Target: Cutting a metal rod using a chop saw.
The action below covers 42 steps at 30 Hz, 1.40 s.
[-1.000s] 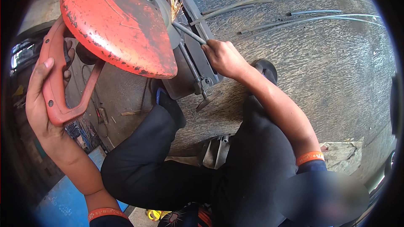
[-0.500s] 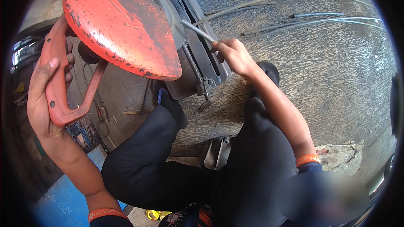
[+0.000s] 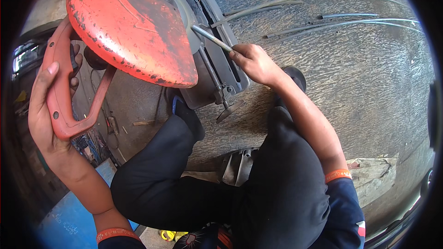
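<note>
My left hand (image 3: 44, 103) is wrapped round the red loop handle (image 3: 62, 94) of a cut-off saw. The saw's scuffed red blade guard (image 3: 134, 32) covers much of the grey disc (image 3: 187, 11). In my right hand (image 3: 256, 62), a thin metal tube (image 3: 210, 37) is pinched near its closer end. Its far end meets the side of the disc, or lies very close to it. Beneath sits the grey saw base (image 3: 226, 60), with a threaded vise screw (image 3: 212, 71) and its crank (image 3: 230, 111). Small orange streaks like sparks show behind the disc.
Several long metal tubes (image 3: 341, 22) lie on the worn floor at the right. My feet flank the saw base. A metal channel piece (image 3: 237, 168) lies between my legs. A blue panel (image 3: 69, 216) is at lower left, a flattened sheet (image 3: 376, 180) at right.
The saw head and handle have shifted slightly left. My right hand has brought the tube a little left and nearer to me. Orange streaks now show behind the disc.
</note>
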Each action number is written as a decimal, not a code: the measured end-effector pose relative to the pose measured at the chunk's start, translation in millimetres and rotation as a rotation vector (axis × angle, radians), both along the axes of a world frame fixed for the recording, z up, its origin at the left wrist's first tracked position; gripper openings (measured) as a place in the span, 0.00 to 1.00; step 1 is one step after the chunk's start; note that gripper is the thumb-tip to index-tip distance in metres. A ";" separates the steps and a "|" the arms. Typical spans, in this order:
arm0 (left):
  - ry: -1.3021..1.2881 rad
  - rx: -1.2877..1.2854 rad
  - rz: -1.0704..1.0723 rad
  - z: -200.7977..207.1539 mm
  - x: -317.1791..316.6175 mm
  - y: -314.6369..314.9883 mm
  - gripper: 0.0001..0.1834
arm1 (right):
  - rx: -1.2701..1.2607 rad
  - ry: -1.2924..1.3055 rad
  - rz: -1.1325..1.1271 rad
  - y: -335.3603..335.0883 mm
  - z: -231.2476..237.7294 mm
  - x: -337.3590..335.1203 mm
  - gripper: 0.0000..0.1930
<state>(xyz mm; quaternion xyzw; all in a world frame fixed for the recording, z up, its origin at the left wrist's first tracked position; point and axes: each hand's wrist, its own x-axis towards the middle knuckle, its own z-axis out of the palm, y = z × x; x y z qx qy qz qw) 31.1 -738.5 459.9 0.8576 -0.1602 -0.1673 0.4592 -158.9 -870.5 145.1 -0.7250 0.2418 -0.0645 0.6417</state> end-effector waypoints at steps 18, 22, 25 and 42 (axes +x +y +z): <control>0.050 0.015 -0.039 1.9 9.0 4.8 0.25 | -0.365 -0.216 -0.141 5.2 -7.9 -4.4 0.10; 0.020 -0.004 -0.062 -3.2 -2.4 -3.4 0.25 | -0.485 -0.261 -0.154 4.8 1.8 -2.5 0.13; 0.003 0.045 -0.116 -1.1 7.6 1.9 0.24 | -0.099 0.028 -0.114 -3.3 15.2 -6.3 0.15; 0.002 -0.051 -0.006 -3.4 -8.6 -6.8 0.23 | 0.050 0.020 -0.031 -0.9 -4.0 0.3 0.17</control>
